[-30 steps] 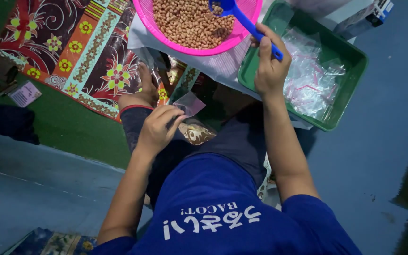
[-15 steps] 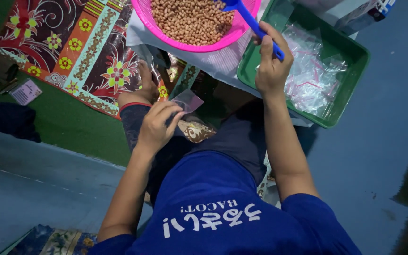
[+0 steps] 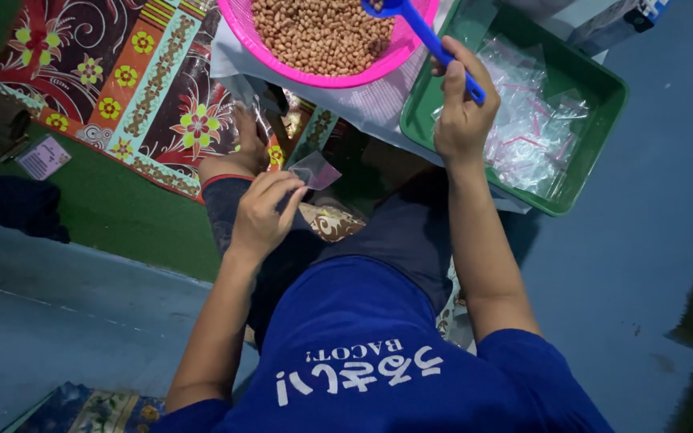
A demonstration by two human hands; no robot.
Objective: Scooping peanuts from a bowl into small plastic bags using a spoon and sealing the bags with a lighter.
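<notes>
My right hand is closed round the handle of a blue scoop. The scoop's head rests in a pink basket full of peanuts. My left hand pinches a small clear plastic bag over my knee, below the basket. A green tray holding several empty clear bags lies just right of my right hand.
A patterned floral mat covers the floor at the upper left, with my bare foot on its edge. Green turf and blue-grey floor lie around it. A small card sits at the far left, and a box at the top right.
My left hand has lifted the small bag slightly toward the basket. The right hand keeps the scoop in the peanuts, almost unmoved.
</notes>
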